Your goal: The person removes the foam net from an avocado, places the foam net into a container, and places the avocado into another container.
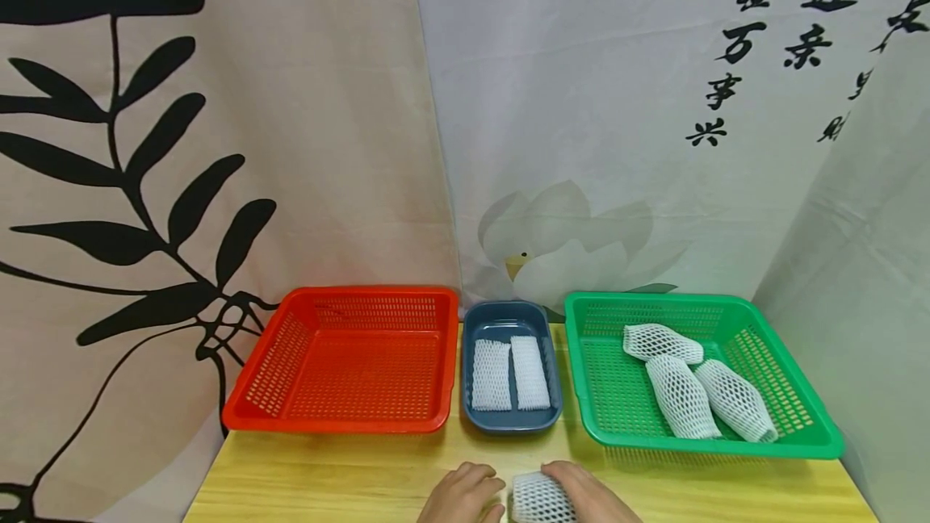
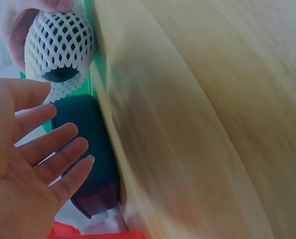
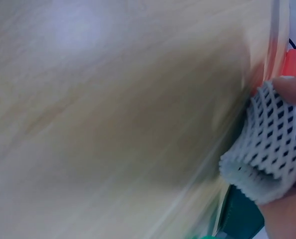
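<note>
My right hand [image 1: 592, 495] grips a white foam net sleeve [image 1: 539, 499] over the wooden table, near the front. In the left wrist view, something dark shows through the mesh and at the near end of the sleeve [image 2: 68, 37]; its kind cannot be told. The right wrist view shows the sleeve's other end [image 3: 267, 149] as an open mouth, with a thumb on its side. Just left of the sleeve is my left hand [image 1: 465, 495], its fingers spread and relaxed. It holds nothing and appears apart from the sleeve.
Behind the hands stands a blue-grey tray [image 1: 516, 424] with two flat white foam nets [image 1: 492, 376]. A red basket [image 1: 341, 424] is on its left. The green basket [image 1: 603, 426] on the right holds three net-covered pieces [image 1: 683, 398]. A printed curtain [image 1: 349, 144] hangs behind.
</note>
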Demonstrator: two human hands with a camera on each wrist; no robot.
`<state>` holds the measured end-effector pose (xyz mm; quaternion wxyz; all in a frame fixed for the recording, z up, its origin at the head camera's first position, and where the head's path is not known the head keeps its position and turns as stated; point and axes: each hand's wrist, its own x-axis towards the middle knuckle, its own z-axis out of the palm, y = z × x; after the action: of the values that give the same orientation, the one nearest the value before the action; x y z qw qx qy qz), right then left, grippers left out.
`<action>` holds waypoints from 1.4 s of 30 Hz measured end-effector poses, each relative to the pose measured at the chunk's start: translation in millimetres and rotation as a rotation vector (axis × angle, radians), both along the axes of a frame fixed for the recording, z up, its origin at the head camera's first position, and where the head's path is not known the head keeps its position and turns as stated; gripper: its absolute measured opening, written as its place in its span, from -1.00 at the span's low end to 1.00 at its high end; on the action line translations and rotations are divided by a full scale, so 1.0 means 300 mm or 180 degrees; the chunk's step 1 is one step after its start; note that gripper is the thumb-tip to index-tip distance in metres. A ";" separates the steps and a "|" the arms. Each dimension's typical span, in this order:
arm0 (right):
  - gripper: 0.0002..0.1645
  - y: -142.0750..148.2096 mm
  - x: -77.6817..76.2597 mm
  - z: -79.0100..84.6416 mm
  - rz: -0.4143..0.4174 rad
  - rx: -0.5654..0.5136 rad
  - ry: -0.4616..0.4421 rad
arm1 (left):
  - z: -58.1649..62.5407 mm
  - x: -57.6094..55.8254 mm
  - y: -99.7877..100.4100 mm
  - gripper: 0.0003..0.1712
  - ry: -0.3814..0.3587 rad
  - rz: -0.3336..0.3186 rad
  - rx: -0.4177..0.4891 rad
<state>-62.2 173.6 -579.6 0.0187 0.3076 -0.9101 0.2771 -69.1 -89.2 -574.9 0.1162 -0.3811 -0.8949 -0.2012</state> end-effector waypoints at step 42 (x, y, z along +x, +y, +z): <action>-0.14 0.122 0.000 -0.004 0.0042 -0.0273 -0.0173 | -0.014 -0.002 0.051 -0.78 -0.0097 -0.0032 0.0224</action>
<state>-62.3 210.3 -580.8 0.0054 0.3049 -0.8955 0.3242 -69.9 -74.0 -579.1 0.1148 -0.3783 -0.8869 -0.2389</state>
